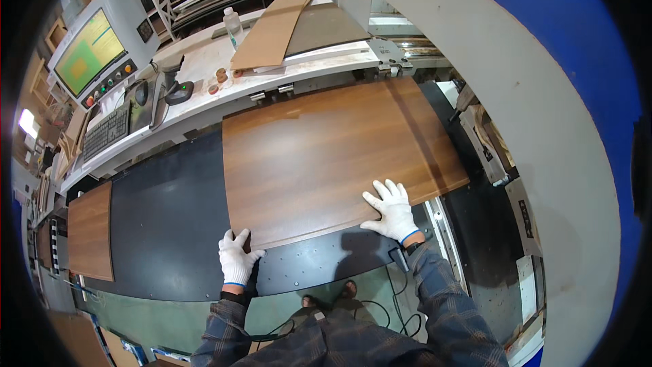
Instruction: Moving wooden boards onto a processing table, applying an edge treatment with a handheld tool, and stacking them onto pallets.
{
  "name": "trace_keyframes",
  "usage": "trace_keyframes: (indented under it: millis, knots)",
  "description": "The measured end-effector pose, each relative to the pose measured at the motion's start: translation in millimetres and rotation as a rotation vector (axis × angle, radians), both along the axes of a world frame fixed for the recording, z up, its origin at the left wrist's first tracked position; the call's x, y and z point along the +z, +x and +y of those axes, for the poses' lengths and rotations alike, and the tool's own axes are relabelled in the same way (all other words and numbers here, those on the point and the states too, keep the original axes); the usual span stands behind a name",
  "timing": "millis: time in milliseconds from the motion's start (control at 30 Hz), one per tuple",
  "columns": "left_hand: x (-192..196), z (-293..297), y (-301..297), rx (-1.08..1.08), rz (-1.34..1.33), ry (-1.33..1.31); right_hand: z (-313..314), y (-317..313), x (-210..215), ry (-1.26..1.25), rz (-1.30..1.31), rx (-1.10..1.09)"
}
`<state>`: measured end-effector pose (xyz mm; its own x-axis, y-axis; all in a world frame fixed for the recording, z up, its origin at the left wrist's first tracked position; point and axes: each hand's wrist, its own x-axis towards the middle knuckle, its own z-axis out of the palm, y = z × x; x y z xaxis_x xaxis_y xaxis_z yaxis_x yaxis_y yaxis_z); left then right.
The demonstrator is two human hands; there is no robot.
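A large brown wood-grain panel lies flat on the dark machine table, its far right part reaching toward the machine frame. My right hand, in a white knitted glove, rests on the panel near its front edge, fingers spread. At the panel's near left corner is my left hand, also gloved; its fingers are apart and touch the corner, with the thumb pointing right along the front edge. Neither hand is closed around anything.
A second brown panel lies at the table's left end. Behind stands a white ledge with a keyboard, a scanner, a bottle and cardboard. A monitor stands far left. The grey-white machine frame arches on the right.
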<state>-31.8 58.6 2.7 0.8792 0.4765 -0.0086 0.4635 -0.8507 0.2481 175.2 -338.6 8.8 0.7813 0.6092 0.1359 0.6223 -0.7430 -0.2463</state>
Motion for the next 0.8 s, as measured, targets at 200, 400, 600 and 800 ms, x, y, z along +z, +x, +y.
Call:
trace_keyframes:
  millis: [200,400,600,800]
  knots:
    - [1.7,-29.7,19.2,-0.028,0.007,-0.024,-36.0,14.7,-5.9,-0.038,-0.027,-0.007]
    - [-9.5,-41.7,33.8,-0.087,-0.02,0.05,-56.6,25.5,-10.6,-0.025,-0.046,0.002]
    - [-1.3,-47.2,36.7,-0.052,-0.041,0.098,-57.2,22.4,-29.9,0.031,-0.182,-0.079]
    - [6.0,-49.2,31.7,-0.049,-0.06,0.035,-51.9,17.0,-28.4,0.084,-0.142,-0.093]
